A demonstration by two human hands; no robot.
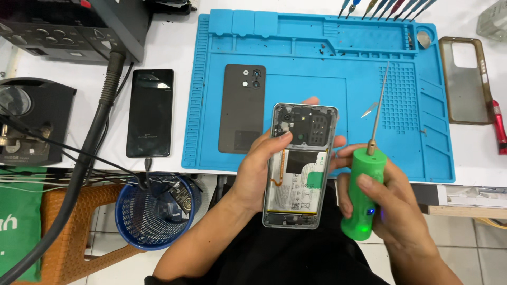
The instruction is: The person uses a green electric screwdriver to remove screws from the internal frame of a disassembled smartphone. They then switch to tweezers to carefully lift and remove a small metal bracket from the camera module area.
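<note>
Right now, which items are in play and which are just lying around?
In play: opened phone held in left hand; green electric screwdriver in right hand; removed back cover on blue mat.

Lying about: black phone, clear case, blue basket, tweezers, spare screwdrivers.

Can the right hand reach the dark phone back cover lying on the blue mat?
Probably not right now. The right hand is wrapped around the green electric screwdriver, and the opened phone in the left hand sits between it and the dark back cover on the blue mat.
</note>
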